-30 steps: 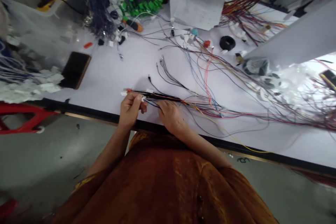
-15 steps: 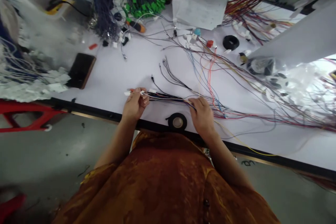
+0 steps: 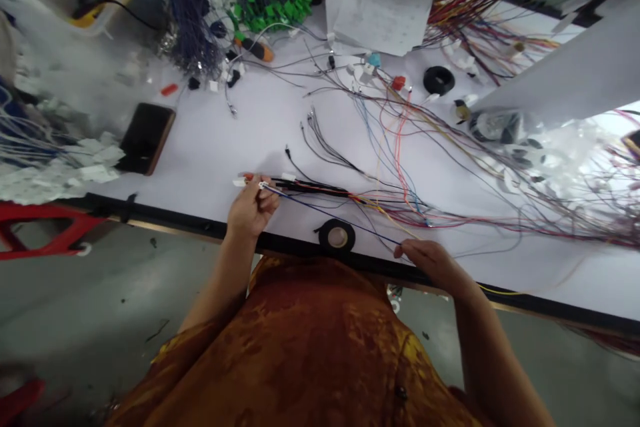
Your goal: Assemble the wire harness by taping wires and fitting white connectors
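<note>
A small white connector (image 3: 263, 185) is pinched in the left hand (image 3: 251, 208), fingers closed, above the near edge of the table (image 3: 215, 147). The dark blue wire (image 3: 340, 218) is drawn out taut from it, its far part gripped between thumb and fingers of the right hand (image 3: 431, 260). Very light, by the look of it; limp wire, stiffer plastic housing, so best taken by the housing, with strain kept off the joint. Just below the wire, a roll of black tape (image 3: 337, 236) lies at the black edging. Pale, smooth tabletop, strewn with cables; grey floor (image 3: 145, 300) below, red frame (image 3: 45, 230) at the left.
</note>
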{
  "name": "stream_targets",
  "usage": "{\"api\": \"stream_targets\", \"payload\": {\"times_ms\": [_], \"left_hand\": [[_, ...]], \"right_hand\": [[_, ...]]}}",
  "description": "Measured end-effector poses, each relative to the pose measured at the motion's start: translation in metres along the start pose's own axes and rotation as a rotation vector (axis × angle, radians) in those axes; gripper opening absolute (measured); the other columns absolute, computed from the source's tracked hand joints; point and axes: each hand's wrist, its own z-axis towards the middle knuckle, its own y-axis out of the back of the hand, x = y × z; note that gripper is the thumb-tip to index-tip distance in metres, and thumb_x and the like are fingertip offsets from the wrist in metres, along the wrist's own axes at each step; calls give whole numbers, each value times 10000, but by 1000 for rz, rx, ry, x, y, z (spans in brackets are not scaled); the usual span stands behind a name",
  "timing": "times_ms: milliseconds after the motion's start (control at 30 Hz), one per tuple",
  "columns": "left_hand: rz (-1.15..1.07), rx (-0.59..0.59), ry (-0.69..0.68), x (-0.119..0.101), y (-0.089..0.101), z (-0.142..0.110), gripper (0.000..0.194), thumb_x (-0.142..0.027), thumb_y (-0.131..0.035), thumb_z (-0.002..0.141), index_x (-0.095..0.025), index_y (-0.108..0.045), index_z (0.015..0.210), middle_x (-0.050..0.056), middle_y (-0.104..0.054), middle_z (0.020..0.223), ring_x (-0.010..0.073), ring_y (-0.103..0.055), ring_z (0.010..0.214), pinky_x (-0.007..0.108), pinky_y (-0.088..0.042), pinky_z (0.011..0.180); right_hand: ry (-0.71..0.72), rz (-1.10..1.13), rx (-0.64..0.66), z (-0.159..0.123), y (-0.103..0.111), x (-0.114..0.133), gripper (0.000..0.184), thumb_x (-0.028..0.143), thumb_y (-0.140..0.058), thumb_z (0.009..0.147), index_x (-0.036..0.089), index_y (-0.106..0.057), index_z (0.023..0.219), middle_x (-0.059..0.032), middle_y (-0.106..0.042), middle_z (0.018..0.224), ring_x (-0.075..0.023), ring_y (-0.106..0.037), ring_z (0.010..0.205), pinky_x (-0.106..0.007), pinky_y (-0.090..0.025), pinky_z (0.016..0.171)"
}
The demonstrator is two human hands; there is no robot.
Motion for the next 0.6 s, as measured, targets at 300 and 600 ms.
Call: {"api": "stream_targets", "payload": {"times_ms": [300, 600], "left_hand": [[437, -239, -305, -5, 19, 0, 187, -292, -737, 766, -154, -613, 743, -45, -543, 594, 42, -417, 455, 148, -329, 407], [1226, -514, -409, -5, 31, -15, 155, -443, -698, 702, -312, -642, 762, -112, -551, 486, 130, -456, 431, 200, -296, 404]], "right_hand": [[-34, 53, -242, -36, 46, -9, 344, 460, -542, 930, 215, -717, 1098, -74, -725, 1097, -221, -661, 1042, -346, -494, 930], [-160, -368, -785, 45, 129, -77, 297, 261, -479, 913, 137, -734, 1002, -106, -738, 1014, -204, -675, 947, -303, -504, 855]]}}
